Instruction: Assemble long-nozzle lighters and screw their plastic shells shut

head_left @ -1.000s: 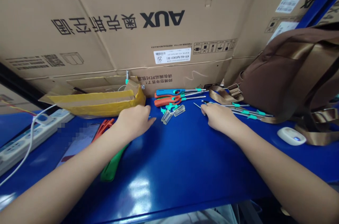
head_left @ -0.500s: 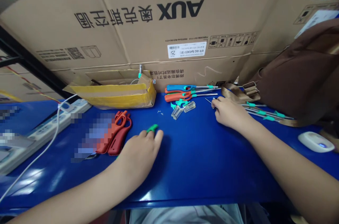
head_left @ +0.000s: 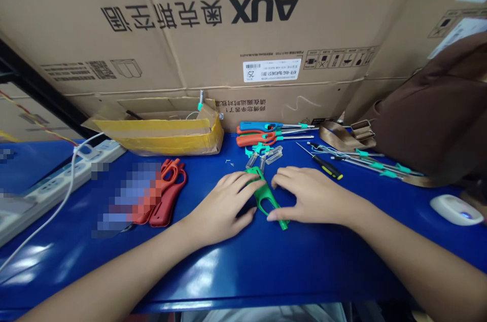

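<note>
A green plastic lighter shell [head_left: 265,195] lies on the blue table [head_left: 243,261] between my hands. My left hand [head_left: 222,205] curls round its left side, fingertips on its upper end. My right hand [head_left: 310,195] presses its lower end with thumb and fingers. A black-and-yellow screwdriver [head_left: 323,164] lies just behind my right hand. Blue and orange long lighters [head_left: 266,133] and small clear and teal parts [head_left: 262,154] sit further back.
Red shells [head_left: 167,195] lie to the left beside a blurred patch. A yellow-taped cardboard tray [head_left: 160,134], a power strip [head_left: 57,180], metal rods with teal collars [head_left: 373,162], a brown bag [head_left: 433,104] and a white device [head_left: 452,209] ring the table. Big cardboard boxes [head_left: 228,33] form the back wall.
My left hand has brought the green shell from the left to the middle. My right hand has left the screwdriver near the rods and come over to grip the shell's other end.
</note>
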Tool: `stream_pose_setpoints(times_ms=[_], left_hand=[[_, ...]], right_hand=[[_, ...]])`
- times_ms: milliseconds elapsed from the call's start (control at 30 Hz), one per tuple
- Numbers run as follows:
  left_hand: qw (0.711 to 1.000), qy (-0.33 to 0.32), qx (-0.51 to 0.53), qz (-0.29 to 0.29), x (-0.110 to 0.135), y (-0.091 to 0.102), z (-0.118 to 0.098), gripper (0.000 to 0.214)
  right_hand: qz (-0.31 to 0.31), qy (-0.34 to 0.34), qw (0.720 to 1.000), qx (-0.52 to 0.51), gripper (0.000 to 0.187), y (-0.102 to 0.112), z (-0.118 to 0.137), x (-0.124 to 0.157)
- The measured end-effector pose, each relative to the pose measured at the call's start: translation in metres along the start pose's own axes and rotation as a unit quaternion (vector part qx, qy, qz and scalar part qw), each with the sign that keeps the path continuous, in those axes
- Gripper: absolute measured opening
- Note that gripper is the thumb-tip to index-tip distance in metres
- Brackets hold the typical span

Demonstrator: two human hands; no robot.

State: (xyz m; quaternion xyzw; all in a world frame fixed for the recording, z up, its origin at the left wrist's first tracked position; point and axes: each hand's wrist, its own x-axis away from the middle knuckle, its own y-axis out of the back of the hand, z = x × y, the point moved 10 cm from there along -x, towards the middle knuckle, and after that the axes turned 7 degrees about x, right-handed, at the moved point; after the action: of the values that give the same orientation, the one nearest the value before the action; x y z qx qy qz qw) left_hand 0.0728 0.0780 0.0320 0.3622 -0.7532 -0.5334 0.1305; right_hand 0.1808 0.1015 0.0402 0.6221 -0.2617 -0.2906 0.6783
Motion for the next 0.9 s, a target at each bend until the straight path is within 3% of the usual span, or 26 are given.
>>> stream_pose_setpoints(times_ms=[67,200,300,533,900], left_hand=[[1.0,0.008,0.004,-0.006,0.002,-0.003,0.008,0.051],[0.999,0.024,0.018,-0.036,0.002,-0.001,0.018,0.045],[0.997,0.036,0.041,-0.053,0.001,0.0,0.023,0.035],[0.992,0.053,0.094,-0.06,0.002,-0.003,0.028,0.032],[0.99,0.114,0.063,-0.059,0.004,-0.001,0.034,0.044]], right_hand=[[0.017,0.011,1.0,0.012,0.055,-0.006,0.008,0.0],[0.041,0.007,0.999,0.013,0.019,-0.01,0.003,0.002],[0.049,0.01,0.999,0.008,0.005,-0.009,-0.006,0.003],[0.043,0.018,0.999,0.02,0.011,-0.007,-0.013,0.0],[0.058,-0.035,0.998,0.008,0.015,-0.004,-0.025,0.0]])
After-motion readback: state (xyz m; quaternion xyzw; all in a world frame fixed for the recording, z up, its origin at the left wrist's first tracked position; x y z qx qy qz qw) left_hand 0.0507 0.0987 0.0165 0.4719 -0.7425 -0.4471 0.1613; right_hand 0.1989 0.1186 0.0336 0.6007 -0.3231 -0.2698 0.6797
